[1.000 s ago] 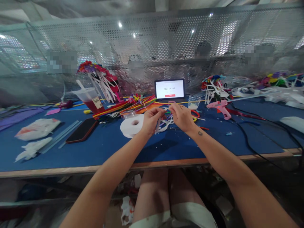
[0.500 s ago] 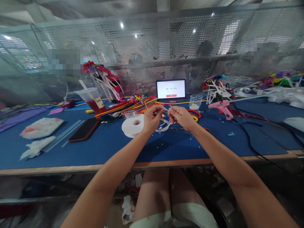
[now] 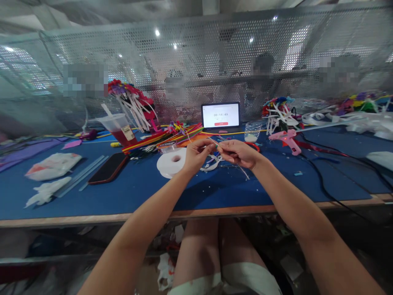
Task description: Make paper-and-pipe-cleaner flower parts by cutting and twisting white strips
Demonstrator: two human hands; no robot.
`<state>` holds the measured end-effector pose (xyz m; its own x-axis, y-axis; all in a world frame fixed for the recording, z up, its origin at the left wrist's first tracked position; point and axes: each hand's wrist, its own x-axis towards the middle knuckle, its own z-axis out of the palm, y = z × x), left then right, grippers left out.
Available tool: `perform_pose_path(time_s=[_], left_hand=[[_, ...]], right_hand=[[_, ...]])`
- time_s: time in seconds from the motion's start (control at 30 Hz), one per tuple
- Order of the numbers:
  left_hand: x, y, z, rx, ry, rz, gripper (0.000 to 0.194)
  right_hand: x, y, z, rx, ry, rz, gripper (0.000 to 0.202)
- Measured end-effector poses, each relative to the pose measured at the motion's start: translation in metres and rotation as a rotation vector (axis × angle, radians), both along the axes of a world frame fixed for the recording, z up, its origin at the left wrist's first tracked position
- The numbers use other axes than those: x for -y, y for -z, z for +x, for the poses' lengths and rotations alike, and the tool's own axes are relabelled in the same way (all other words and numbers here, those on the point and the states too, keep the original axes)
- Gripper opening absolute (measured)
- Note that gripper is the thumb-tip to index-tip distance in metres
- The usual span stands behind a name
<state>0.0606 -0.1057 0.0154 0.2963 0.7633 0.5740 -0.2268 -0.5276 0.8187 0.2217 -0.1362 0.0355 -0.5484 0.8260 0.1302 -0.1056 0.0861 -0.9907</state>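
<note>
My left hand is closed in a pinch above the mat, its fingertips almost meeting those of my right hand. Both pinch a small thin piece, with a speck of green showing between the fingertips; its kind is too small to make out. A thin whitish strand slants down from beneath my right hand toward the mat. Beside my left wrist lies a white ribbon roll. A loose white coil rests on the mat under the hands, partly hidden by them.
A pink glue gun with a black cord is at right. Colourful pipe cleaners lie behind my left hand. A tablet shows a timer. Leftward are a phone, a drink cup and a plastic-wrapped packet.
My right hand has turned and its fingers stretch further toward the left hand. The whitish strand now hangs below it, and a green speck shows between the fingertips. My left hand has barely moved.
</note>
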Motion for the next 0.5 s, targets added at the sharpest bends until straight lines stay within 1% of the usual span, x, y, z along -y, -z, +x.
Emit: perform_pose_path(time_s=[0.1, 0.2, 0.27, 0.37, 0.5], left_hand=[[0.000, 0.001, 0.001, 0.041, -0.005, 0.001, 0.011], [-0.001, 0.001, 0.002, 0.061, -0.052, 0.013, 0.010], [-0.001, 0.001, 0.001, 0.042, -0.088, 0.021, 0.010], [-0.001, 0.000, 0.000, 0.008, -0.127, 0.024, 0.009], [0.000, -0.001, -0.001, -0.021, -0.165, 0.061, 0.008]], right_hand=[[0.003, -0.001, -0.002, 0.018, 0.033, 0.051, 0.021], [0.005, -0.001, -0.006, 0.018, 0.048, 0.099, 0.021], [0.005, 0.000, -0.009, 0.017, 0.083, 0.117, 0.021], [0.003, 0.001, -0.012, 0.054, 0.198, 0.172, 0.020], [0.001, 0.001, -0.011, 0.207, 0.393, 0.386, 0.019]])
